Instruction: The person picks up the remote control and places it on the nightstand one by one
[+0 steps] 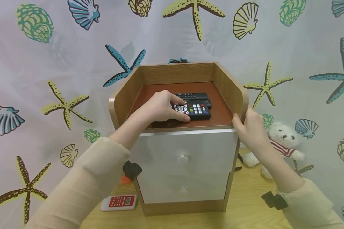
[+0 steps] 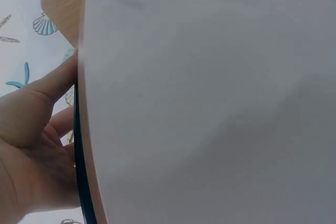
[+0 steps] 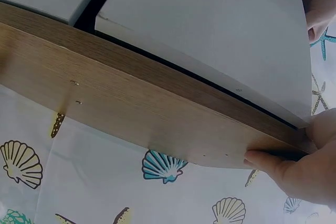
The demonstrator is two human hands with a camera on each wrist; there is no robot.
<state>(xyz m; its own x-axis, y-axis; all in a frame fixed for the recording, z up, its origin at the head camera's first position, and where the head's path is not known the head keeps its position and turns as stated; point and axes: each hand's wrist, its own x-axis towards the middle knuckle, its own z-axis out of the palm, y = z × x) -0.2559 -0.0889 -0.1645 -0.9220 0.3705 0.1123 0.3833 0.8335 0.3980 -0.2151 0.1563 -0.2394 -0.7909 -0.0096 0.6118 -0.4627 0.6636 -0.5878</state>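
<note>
A small wooden nightstand with two white drawers stands in the middle of the head view. Several black remote controls lie side by side on its brown top. Over their left ends, my left hand grips the nearest remote, thumb along its front edge and index finger across its buttons; the other fingers are hidden. My right hand holds the front right corner of the nightstand's side panel, and the right wrist view shows its fingers on the outer face. The upper drawer sits slightly forward of the lower one.
A red and white calculator lies on the wooden surface at the lower left. To the right sits a white teddy bear in a striped shirt. A curtain with shells and starfish hangs behind.
</note>
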